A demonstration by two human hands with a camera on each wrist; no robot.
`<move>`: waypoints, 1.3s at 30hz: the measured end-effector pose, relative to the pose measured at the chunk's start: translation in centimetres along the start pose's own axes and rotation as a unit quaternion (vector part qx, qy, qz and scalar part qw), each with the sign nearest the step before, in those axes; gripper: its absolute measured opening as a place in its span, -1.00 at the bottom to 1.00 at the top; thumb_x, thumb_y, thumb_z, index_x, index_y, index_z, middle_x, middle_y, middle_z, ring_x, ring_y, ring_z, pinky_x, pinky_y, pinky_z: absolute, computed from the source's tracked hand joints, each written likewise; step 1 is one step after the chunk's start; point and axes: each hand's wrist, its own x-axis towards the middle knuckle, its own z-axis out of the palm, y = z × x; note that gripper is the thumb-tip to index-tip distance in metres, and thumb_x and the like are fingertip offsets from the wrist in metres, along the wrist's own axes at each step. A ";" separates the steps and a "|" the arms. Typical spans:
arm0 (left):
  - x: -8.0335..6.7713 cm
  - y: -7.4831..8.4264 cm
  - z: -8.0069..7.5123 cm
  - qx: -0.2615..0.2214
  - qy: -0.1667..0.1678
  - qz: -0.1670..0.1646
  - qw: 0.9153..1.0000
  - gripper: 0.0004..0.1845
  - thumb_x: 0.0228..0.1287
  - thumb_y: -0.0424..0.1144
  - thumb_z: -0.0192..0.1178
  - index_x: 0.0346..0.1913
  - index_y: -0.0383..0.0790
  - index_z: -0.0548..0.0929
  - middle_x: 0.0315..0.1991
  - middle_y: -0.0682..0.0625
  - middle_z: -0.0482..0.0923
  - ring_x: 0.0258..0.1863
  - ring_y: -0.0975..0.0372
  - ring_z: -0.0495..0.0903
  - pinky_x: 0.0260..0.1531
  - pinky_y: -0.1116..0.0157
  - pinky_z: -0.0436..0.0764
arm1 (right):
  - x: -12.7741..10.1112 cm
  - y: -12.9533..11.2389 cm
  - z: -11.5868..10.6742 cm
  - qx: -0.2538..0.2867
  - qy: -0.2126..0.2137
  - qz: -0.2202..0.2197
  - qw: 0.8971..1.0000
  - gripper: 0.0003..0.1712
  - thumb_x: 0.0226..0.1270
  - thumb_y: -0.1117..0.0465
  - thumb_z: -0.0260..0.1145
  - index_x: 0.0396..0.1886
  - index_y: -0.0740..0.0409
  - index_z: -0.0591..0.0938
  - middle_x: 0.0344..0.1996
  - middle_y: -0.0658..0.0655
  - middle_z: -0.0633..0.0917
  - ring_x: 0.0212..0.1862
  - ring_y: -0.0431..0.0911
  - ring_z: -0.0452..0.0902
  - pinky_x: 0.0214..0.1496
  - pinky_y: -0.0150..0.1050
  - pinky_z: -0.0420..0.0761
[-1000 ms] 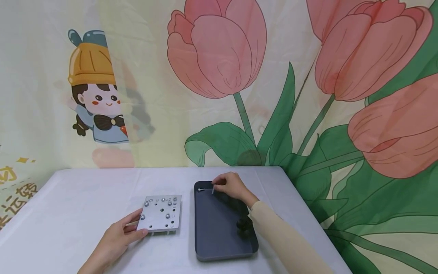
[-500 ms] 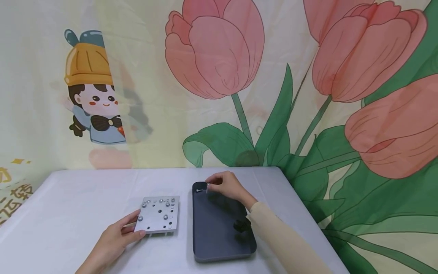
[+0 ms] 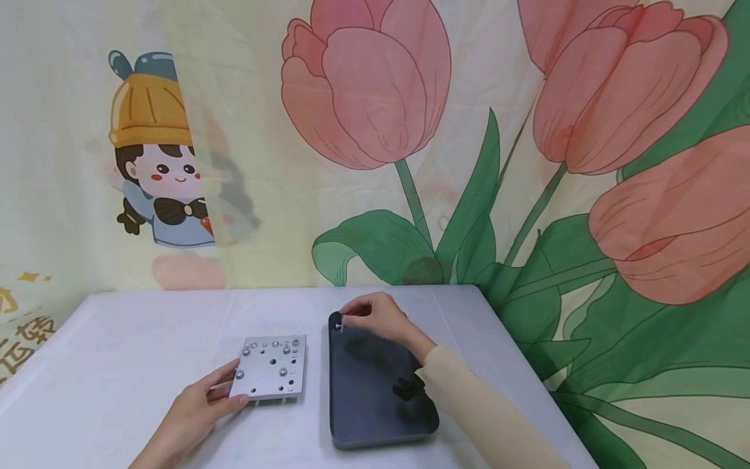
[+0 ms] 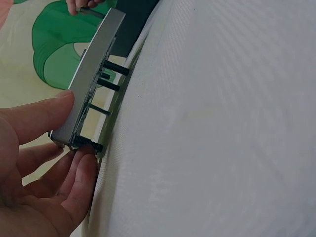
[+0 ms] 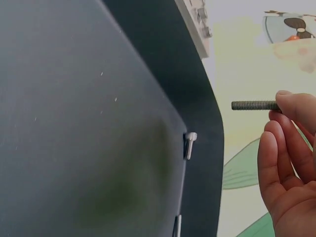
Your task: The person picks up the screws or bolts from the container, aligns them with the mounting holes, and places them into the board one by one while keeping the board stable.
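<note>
My left hand (image 3: 196,407) grips a square silver metal plate (image 3: 263,378) by its left edge and near corner. Several screw heads and holes dot the plate's top. In the left wrist view, threaded screws (image 4: 107,85) stick out of its underside. Over the far left corner of the dark grey tray (image 3: 381,417), my right hand (image 3: 381,319) pinches a screw (image 5: 254,105) between thumb and forefinger, its threaded shank pointing away from the fingertips. The screw's head is hidden by the fingers. Inside the tray lies a loose socket-head screw (image 5: 190,144) against the wall.
Part of another thin metal piece (image 5: 178,226) shows along the tray wall in the right wrist view. A black device (image 3: 407,389) sits at the right wrist, over the tray. The table (image 3: 140,352) has a white cloth, with a tulip-print backdrop (image 3: 375,98) behind.
My right hand has moved left across the tray's far end with the pinched screw. The left hand keeps the plate in place; the whole view has shifted slightly.
</note>
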 end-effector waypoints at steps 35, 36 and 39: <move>-0.2 0.0 0.0 -0.002 0.006 0.014 1.000 0.02 0.25 0.03 0.56 0.67 -0.16 0.26 0.51 -0.32 0.41 0.33 -0.06 0.62 -0.02 0.37 0.68 | 1.6 -4.6 6.1 0.027 -0.083 -0.027 0.996 -0.80 0.39 0.25 0.53 -0.02 0.14 0.86 -0.20 -0.07 0.85 -0.24 -0.30 0.68 -0.15 -0.42 0.65; -0.3 0.0 0.0 -0.004 0.006 0.013 1.000 0.02 0.26 0.02 0.56 0.67 -0.16 0.26 0.51 -0.32 0.42 0.33 -0.06 0.63 -0.01 0.35 0.69 | 1.6 -4.6 6.2 0.026 -0.086 -0.028 0.996 -0.80 0.39 0.25 0.53 -0.03 0.14 0.86 -0.20 -0.08 0.85 -0.24 -0.30 0.68 -0.15 -0.42 0.65; -0.3 0.0 0.0 -0.003 0.005 0.014 1.000 0.02 0.26 0.04 0.55 0.67 -0.16 0.26 0.51 -0.33 0.41 0.33 -0.07 0.63 0.06 0.22 0.71 | 1.7 -4.7 6.6 0.025 -0.092 -0.032 0.995 -0.81 0.40 0.25 0.53 -0.03 0.11 0.86 -0.21 -0.12 0.84 -0.24 -0.32 0.68 -0.14 -0.42 0.66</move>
